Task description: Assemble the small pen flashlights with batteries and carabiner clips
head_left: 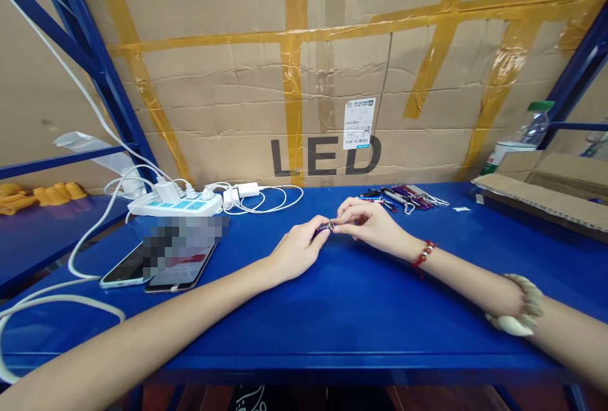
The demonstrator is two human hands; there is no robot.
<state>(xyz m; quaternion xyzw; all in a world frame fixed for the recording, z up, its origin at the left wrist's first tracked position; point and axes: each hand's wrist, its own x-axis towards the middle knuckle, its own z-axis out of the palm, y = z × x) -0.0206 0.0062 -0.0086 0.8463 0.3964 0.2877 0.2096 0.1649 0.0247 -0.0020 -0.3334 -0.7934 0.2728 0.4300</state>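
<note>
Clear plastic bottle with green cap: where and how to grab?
Probably the shoulder under the green cap, from above: the clear plastic bottle tapers and shows there, while the open brown cardboard box covers part of its lower body.

Purple item (322,229) mostly hidden by fingers (317,242); phones (183,275) part-pixelated.

L hand (298,249) & R hand (369,225) v. close tog., both in pinch grip.
</note>
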